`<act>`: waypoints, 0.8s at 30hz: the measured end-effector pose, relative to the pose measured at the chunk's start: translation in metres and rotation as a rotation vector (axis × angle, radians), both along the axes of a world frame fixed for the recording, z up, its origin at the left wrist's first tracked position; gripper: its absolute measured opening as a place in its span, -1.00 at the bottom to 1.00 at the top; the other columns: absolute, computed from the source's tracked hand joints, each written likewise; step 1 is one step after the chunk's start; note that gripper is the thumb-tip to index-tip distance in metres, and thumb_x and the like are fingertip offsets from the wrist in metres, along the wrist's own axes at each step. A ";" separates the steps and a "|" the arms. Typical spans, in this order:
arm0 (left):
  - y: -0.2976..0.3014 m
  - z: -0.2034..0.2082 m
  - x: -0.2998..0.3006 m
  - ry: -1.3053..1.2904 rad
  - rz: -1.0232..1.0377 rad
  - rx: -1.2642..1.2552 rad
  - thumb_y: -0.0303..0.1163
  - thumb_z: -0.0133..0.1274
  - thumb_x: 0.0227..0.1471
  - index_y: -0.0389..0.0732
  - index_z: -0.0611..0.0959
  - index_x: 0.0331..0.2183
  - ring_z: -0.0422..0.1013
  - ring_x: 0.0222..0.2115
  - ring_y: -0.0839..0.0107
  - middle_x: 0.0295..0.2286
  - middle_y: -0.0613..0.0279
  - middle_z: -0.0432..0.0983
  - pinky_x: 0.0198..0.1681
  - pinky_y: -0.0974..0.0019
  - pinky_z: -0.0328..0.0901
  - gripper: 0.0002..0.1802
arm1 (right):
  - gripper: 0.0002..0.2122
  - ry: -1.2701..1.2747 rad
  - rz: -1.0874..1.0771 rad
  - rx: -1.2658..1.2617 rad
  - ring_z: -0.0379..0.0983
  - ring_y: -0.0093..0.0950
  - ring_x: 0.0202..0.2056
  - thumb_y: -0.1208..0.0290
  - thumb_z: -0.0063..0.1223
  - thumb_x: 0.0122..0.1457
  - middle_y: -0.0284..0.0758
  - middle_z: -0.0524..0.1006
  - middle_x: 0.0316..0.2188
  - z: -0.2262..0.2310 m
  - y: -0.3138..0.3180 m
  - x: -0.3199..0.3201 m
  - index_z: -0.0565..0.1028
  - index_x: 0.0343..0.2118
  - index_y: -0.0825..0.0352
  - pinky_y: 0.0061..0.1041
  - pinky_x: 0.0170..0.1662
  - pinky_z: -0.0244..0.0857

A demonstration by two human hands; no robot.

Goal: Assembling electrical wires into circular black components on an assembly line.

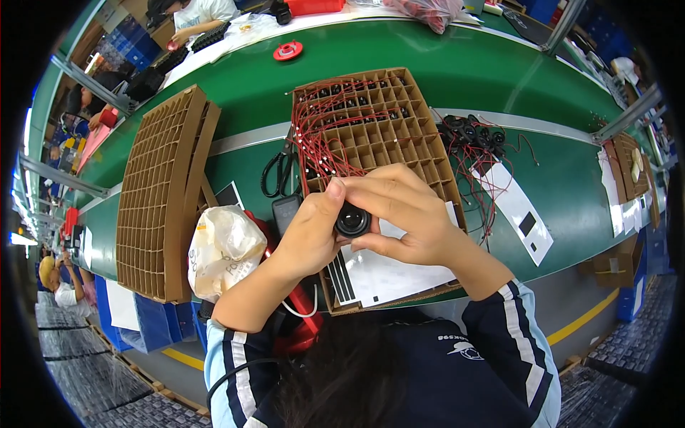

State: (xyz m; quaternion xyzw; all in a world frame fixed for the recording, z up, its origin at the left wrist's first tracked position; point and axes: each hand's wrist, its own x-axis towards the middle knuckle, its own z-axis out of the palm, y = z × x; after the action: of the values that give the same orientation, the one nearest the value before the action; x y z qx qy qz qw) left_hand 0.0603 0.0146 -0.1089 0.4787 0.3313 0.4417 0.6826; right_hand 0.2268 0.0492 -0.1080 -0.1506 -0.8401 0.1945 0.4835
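Note:
A small black round part [352, 222] with a glossy, lens-like centre is held between my two hands, over the near end of a divided cardboard tray [433, 165]. My left hand [308, 232] is closed on its left side, thumb up by the rim. Curled over it from the right is my right hand [410, 207], fingers and thumb around the part. Behind my hands, red wires [314, 132] with white ends spill across the tray's left side, and black parts sit in its far cells. A white sheet [399, 277] lies under my right wrist.
Left of the tray are black-handled scissors [275, 173], a crumpled plastic bag [227, 250] and stacked cardboard dividers [151, 203]. Black parts with tangled red wires [477, 133] and a white card [515, 207] lie right. A red disc [287, 51] sits farther back.

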 end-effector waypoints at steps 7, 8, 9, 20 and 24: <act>0.001 0.006 0.009 -0.018 0.117 -0.152 0.09 -0.48 0.11 -0.29 0.49 -0.41 0.20 -0.67 0.62 -0.63 0.34 0.34 -0.60 0.56 0.08 -0.35 | -0.59 -0.019 -0.031 0.009 0.33 -0.29 -0.24 0.33 0.20 -0.19 -0.27 0.43 -0.20 -0.001 0.004 0.002 0.41 -0.24 0.39 -0.39 -0.19 0.23; 0.002 0.009 0.011 -0.108 0.129 -0.270 0.08 -0.46 0.11 -0.29 0.47 -0.35 0.21 -0.65 0.61 -0.61 0.33 0.33 -0.60 0.56 0.09 -0.37 | -0.59 -0.019 -0.031 0.009 0.33 -0.29 -0.24 0.33 0.20 -0.19 -0.27 0.43 -0.20 -0.001 0.004 0.003 0.41 -0.24 0.39 -0.39 -0.19 0.23; 0.002 0.011 0.011 -0.142 0.120 -0.246 0.04 -0.40 0.12 -0.29 0.42 -0.27 0.23 -0.63 0.58 -0.58 0.32 0.32 -0.59 0.57 0.10 -0.44 | -0.58 -0.008 -0.050 0.016 0.33 -0.29 -0.23 0.34 0.21 -0.21 -0.26 0.43 -0.20 0.000 0.005 0.004 0.41 -0.24 0.39 -0.39 -0.19 0.23; -0.002 0.008 0.007 0.120 0.076 0.022 -0.08 -0.38 0.15 -0.28 0.52 -0.41 0.20 -0.64 0.70 -0.57 0.40 0.39 -0.60 0.60 0.08 -0.49 | -0.49 -0.019 0.024 -0.101 0.32 -0.32 -0.20 0.29 0.31 -0.31 -0.22 0.41 -0.14 0.000 0.002 0.004 0.43 -0.24 0.38 -0.43 -0.18 0.18; -0.001 0.005 0.005 0.112 -0.002 0.059 -0.07 -0.40 0.15 -0.28 0.53 -0.44 0.19 -0.65 0.69 -0.58 0.38 0.39 -0.61 0.59 0.09 -0.47 | -0.49 -0.008 0.041 -0.056 0.34 -0.33 -0.23 0.29 0.32 -0.32 -0.21 0.41 -0.14 -0.002 0.001 0.002 0.42 -0.23 0.36 -0.43 -0.17 0.18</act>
State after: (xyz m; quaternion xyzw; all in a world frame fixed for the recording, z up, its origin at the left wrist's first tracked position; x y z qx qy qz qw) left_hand 0.0654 0.0132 -0.1041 0.5227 0.3554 0.4232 0.6491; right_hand 0.2284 0.0500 -0.1102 -0.1477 -0.8392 0.2273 0.4714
